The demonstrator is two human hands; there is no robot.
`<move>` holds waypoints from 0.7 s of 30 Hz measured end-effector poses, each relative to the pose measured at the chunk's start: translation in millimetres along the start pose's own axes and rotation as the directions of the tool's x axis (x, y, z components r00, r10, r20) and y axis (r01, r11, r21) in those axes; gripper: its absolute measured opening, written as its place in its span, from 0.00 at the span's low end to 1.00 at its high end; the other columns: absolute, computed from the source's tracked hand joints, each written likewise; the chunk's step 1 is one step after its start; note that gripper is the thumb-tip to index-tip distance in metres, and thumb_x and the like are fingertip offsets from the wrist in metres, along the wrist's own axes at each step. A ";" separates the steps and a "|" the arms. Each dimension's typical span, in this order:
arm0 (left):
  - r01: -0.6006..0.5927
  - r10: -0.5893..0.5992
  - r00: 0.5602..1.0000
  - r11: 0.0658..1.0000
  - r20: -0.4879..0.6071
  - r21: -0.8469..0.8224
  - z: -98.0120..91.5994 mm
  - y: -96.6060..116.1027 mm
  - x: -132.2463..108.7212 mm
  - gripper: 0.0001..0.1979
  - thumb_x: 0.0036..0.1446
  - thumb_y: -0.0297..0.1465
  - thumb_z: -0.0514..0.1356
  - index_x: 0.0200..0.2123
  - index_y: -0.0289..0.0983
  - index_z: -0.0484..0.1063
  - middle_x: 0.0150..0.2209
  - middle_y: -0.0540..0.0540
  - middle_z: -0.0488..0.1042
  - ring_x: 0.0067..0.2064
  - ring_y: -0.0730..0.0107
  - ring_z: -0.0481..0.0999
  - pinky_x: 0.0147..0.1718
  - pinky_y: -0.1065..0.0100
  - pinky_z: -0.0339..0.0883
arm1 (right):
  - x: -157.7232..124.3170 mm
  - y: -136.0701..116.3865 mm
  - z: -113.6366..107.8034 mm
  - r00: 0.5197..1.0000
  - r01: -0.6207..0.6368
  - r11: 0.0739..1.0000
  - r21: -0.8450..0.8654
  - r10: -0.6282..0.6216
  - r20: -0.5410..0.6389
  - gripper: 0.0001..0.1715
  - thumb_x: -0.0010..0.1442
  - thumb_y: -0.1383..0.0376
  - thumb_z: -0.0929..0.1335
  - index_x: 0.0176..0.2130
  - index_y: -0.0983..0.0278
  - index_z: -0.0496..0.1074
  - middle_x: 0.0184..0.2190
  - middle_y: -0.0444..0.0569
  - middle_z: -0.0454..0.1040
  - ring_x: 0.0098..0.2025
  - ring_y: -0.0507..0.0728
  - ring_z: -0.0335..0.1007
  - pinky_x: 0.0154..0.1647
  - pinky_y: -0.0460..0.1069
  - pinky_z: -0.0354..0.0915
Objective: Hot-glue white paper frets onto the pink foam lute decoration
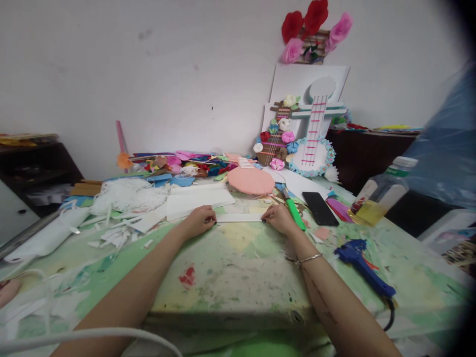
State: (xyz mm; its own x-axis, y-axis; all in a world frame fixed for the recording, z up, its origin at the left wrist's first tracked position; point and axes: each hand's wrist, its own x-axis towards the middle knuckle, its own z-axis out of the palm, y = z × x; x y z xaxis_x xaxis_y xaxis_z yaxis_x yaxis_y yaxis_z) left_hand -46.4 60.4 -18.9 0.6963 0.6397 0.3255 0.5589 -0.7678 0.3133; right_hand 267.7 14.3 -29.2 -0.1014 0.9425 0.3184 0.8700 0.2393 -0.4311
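Note:
A narrow white paper strip point(239, 218) lies level across the middle of the painted table, stretched between my two hands. My left hand point(201, 219) pinches its left end, fingers closed. At the other end, my right hand point(278, 218) grips it between thumb and fingers. Just beyond the strip are folded white paper sheets point(197, 200) and a round pink paper instrument shape point(251, 181) with a short striped neck. A green-handled utility knife point(295, 214) lies right beside my right hand.
To the right are a black phone point(320, 208), a blue glue gun point(366, 267) with its cord, and a bottle of yellow liquid point(383, 191). White shreds point(128, 198) and a white power strip point(52, 233) lie left. Decorated paper instruments point(314, 129) lean on the wall.

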 end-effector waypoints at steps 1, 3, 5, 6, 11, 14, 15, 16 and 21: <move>-0.002 0.002 1.000 1.000 -0.002 0.003 0.1 1.1 0.1 0.06 0.51 0.24 0.55 0.27 0.36 0.71 0.29 0.47 0.69 0.33 0.69 0.68 0.34 0.70 0.61 | 0.0 -0.8 0.6 1.000 0.003 1.000 -0.012 -0.003 -0.005 0.15 0.46 0.74 0.67 0.29 0.60 0.81 0.30 0.46 0.78 0.34 0.54 0.70 0.40 0.46 0.60; 0.000 0.000 1.000 1.000 0.004 0.004 0.1 2.4 0.3 0.06 0.51 0.25 0.54 0.27 0.36 0.71 0.29 0.47 0.69 0.33 0.69 0.68 0.34 0.70 0.61 | -0.3 -2.1 2.3 1.000 -0.001 0.999 -0.038 0.000 -0.017 0.15 0.46 0.75 0.66 0.29 0.61 0.80 0.30 0.47 0.78 0.37 0.55 0.69 0.41 0.47 0.60; 0.004 -0.004 1.000 1.000 0.016 0.008 -0.2 2.0 0.6 0.06 0.52 0.26 0.54 0.28 0.36 0.70 0.29 0.47 0.69 0.33 0.68 0.68 0.34 0.70 0.61 | -0.5 -3.2 4.4 1.000 -0.011 0.998 -0.065 0.009 -0.027 0.15 0.46 0.75 0.66 0.29 0.62 0.80 0.29 0.48 0.78 0.38 0.57 0.68 0.41 0.48 0.59; 0.006 -0.006 1.000 1.000 0.022 0.009 -0.3 1.4 0.8 0.06 0.53 0.26 0.53 0.29 0.36 0.70 0.30 0.46 0.70 0.33 0.68 0.68 0.35 0.69 0.61 | -0.6 -3.6 5.4 0.999 -0.016 0.997 -0.078 0.014 -0.032 0.16 0.46 0.75 0.66 0.29 0.62 0.80 0.29 0.48 0.78 0.39 0.58 0.67 0.41 0.48 0.59; 0.032 -0.032 0.999 0.999 0.042 0.003 0.1 -3.6 2.6 0.06 0.54 0.26 0.52 0.30 0.36 0.69 0.32 0.45 0.72 0.35 0.66 0.70 0.37 0.68 0.61 | -0.4 -5.9 7.8 0.998 -0.041 0.992 -0.118 0.036 -0.046 0.17 0.45 0.77 0.65 0.28 0.63 0.80 0.28 0.49 0.78 0.39 0.58 0.66 0.39 0.48 0.58; 0.058 -0.058 0.997 0.998 0.042 -0.004 0.5 -5.3 3.9 0.04 0.52 0.25 0.54 0.28 0.37 0.67 0.30 0.47 0.71 0.34 0.67 0.69 0.35 0.68 0.60 | -0.4 -7.1 8.0 0.998 -0.052 0.992 -0.118 0.046 -0.049 0.16 0.45 0.77 0.65 0.28 0.63 0.79 0.27 0.49 0.77 0.38 0.58 0.66 0.38 0.47 0.58; 0.066 -0.066 0.997 0.998 0.038 -0.007 0.4 -5.5 4.1 0.03 0.52 0.25 0.54 0.28 0.37 0.66 0.30 0.47 0.71 0.33 0.67 0.69 0.35 0.69 0.60 | -0.4 -7.0 8.0 0.997 -0.056 0.992 -0.115 0.051 -0.052 0.16 0.45 0.77 0.65 0.28 0.62 0.78 0.26 0.48 0.77 0.38 0.58 0.66 0.37 0.47 0.57; 0.072 -0.071 0.997 0.997 0.034 -0.012 0.2 -5.6 4.1 0.03 0.51 0.24 0.54 0.29 0.37 0.65 0.30 0.48 0.71 0.33 0.67 0.68 0.34 0.69 0.60 | -0.4 -6.7 8.0 0.997 -0.062 0.992 -0.111 0.056 -0.055 0.15 0.45 0.77 0.65 0.27 0.62 0.78 0.26 0.48 0.76 0.38 0.58 0.66 0.37 0.47 0.57; 0.066 -0.064 0.997 0.997 0.046 -0.041 -0.1 -5.7 3.9 0.07 0.48 0.21 0.50 0.26 0.37 0.64 0.28 0.50 0.69 0.32 0.69 0.67 0.33 0.71 0.59 | 0.7 -1.9 7.6 0.994 -0.098 0.994 -0.050 0.095 -0.063 0.11 0.44 0.75 0.67 0.27 0.63 0.76 0.25 0.46 0.75 0.32 0.54 0.67 0.33 0.45 0.57</move>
State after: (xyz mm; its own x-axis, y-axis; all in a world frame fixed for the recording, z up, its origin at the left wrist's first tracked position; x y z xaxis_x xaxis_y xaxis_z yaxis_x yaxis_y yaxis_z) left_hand -47.0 67.3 -19.4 0.6790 0.6852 0.2634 0.5846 -0.7218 0.3705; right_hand 262.3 16.3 -34.6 0.0116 0.9444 0.3285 0.8989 0.1340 -0.4171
